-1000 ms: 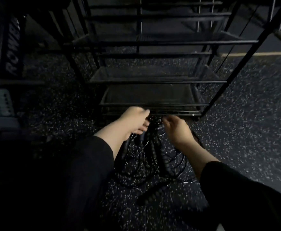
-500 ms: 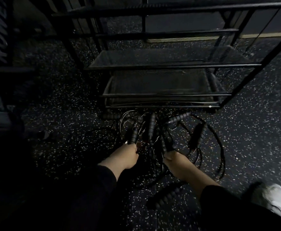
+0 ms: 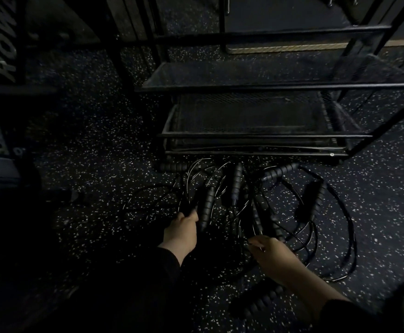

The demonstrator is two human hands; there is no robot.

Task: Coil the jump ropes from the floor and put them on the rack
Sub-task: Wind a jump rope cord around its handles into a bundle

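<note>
Head camera, looking down in dim light. A tangle of jump ropes [image 3: 249, 207] lies on the speckled rubber floor [image 3: 100, 164], just in front of the black wire rack [image 3: 256, 135], whose mesh shelves hold nothing I can see.

My left hand [image 3: 180, 233] reaches into the left side of the heap; its fingers are curled round a ribbed black handle [image 3: 207, 205], though the dark hides exactly how they lie. My right hand [image 3: 271, 254] is at the pile's near edge with fingertips pinching thin cords; I cannot tell how many.

To do this step well, I judge I should single out one rope: hold its handle, lift slowly, and let the other hand free crossings before winding even loops. Pulling hard would likely tighten the knot of cords.

One more handle [image 3: 258, 302] lies apart, near my right forearm. Another handle [image 3: 172, 167] and some cords sit right at the rack's bottom rail and could snag there. Open floor spreads left and right of the pile, good room to draw a rope out.
</note>
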